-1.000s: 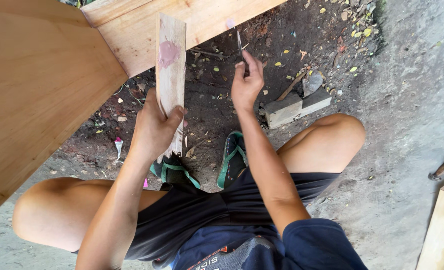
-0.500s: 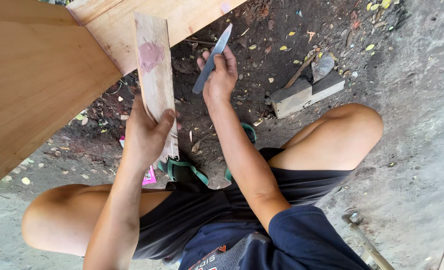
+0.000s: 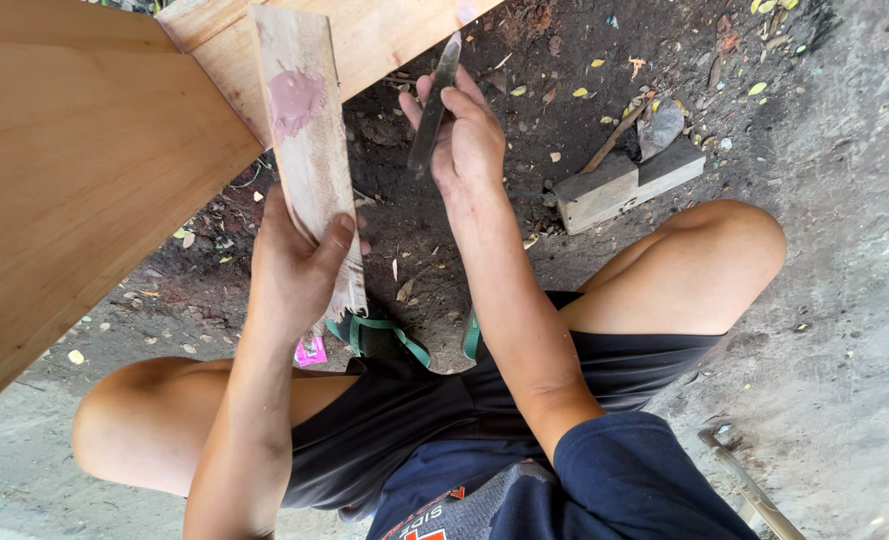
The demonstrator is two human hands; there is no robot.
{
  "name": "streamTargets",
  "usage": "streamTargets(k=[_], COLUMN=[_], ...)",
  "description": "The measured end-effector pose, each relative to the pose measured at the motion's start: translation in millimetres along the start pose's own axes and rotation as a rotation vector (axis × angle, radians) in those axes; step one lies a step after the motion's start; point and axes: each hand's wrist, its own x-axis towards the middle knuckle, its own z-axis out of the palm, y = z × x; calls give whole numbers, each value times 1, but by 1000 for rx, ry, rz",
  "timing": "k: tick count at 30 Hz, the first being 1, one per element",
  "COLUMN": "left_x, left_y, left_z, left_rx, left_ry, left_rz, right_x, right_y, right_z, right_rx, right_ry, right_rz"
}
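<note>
Plywood [image 3: 74,180], a big pale panel, fills the upper left and serves as the landmark. A second pale board [image 3: 364,40] meets its upper right edge and runs off toward the top of the view. Below the panel's lower edge the person squats on bare dirt and grey concrete, knees spread, in dark shorts and a navy shirt.

A narrow slat [image 3: 309,150] stands nearly upright just right of the panel, its top end lying across the second board. A pinkish smear of putty [image 3: 295,100] sits on its upper face. The left hand [image 3: 294,270] is closed around the slat's lower part, thumb pressed on the front face, fingers wrapped behind.

Further right of the panel, the right hand [image 3: 469,140] is curled snugly around a thin metal blade [image 3: 434,100], which points up toward the board's underside; its tip is just at that board's edge. Slat and blade are near each other but apart.

Well to the right of the panel a wood block [image 3: 624,185] lies on the dirt, with a stick and dry leaves beside it. Below the slat, between the knees, green sandal straps [image 3: 389,335] show, and a small pink wrapper [image 3: 310,350] lies next to them.
</note>
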Motion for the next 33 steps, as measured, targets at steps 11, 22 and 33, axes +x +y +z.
streamTargets(k=[11, 22, 33], left_x=[0, -5, -9], left_y=[7, 4, 6], left_z=[1, 0, 1], left_rx=[61, 37, 100], left_ry=[5, 5, 5], left_rz=[-5, -9, -41], right_x=[-8, 3, 12], right_y=[-4, 0, 0], right_z=[6, 6, 16], right_rx=[-32, -33, 19], right_ry=[80, 70, 0], right_rz=[-41, -74, -91])
